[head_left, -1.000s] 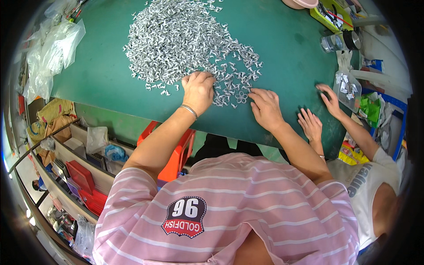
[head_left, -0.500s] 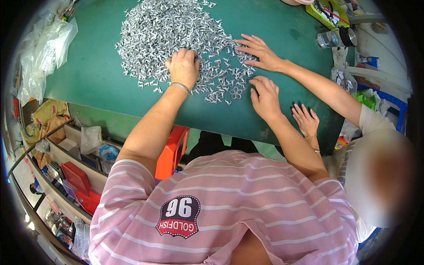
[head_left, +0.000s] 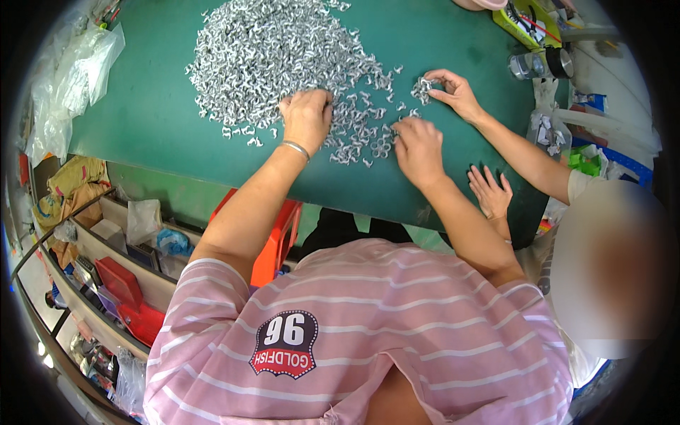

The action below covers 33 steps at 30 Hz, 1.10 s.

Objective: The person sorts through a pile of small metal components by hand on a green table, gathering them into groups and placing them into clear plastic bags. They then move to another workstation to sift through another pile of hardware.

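Observation:
A big heap of small curved silver-grey pieces (head_left: 262, 64) covers the middle of the green table (head_left: 156, 134). My left hand (head_left: 307, 120), a bracelet at its wrist, rests on the heap's near edge, fingers curled down; whatever lies under them is hidden. Fingers bent and thumb drawn in, my right hand (head_left: 421, 150) touches the loose pieces at the right; its fingertips are partly blurred, and I cannot make out what they hold. Beside that hand lies a flower-shaped ring of pieces (head_left: 381, 147).
A co-worker at the right has one hand (head_left: 457, 97) on a small cluster of pieces (head_left: 423, 90), the other hand (head_left: 491, 193) flat on the table. A jar with a black lid (head_left: 531, 64) and a yellow-green basket (head_left: 520, 28) stand far right. Clear plastic bags (head_left: 81, 78) lie left.
My left hand has shifted slightly right along the heap's edge. My right hand's fingers have curled in more. The co-worker's upper hand has drawn right, bringing a cluster of pieces away from the heap.

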### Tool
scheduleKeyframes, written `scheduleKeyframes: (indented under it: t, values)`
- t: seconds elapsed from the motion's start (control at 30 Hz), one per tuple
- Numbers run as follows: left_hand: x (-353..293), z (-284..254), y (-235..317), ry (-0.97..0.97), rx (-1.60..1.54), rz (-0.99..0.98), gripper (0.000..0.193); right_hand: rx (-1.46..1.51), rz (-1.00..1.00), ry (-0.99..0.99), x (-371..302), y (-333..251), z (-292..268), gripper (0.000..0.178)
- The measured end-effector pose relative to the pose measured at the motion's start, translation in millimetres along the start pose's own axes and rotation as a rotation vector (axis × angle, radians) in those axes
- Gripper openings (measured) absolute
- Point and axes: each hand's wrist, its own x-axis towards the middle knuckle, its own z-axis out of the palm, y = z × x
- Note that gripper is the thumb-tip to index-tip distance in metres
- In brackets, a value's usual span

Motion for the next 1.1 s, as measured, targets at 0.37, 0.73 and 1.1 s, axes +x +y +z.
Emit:
scheduleKeyframes:
  t: [0.37, 0.73, 1.1]
  values:
    - [6.8, 9.2, 5.1, -0.109, 0.089, -0.078, 0.022, 0.046, -0.018, -0.204, -10.0, -20.6, -5.8, 0.028]
    - [6.6, 7.0, 8.0, -0.038, 0.036, -0.034, 0.016, 0.557, 0.524, -0.133, -22.4, 15.5, -22.0, 0.007]
    - [7.5, 0.2, 17.1, -0.166, 0.046, -0.109, 0.019, 0.072, 0.323, 0.215, -12.5, 47.5, -32.1, 0.032]
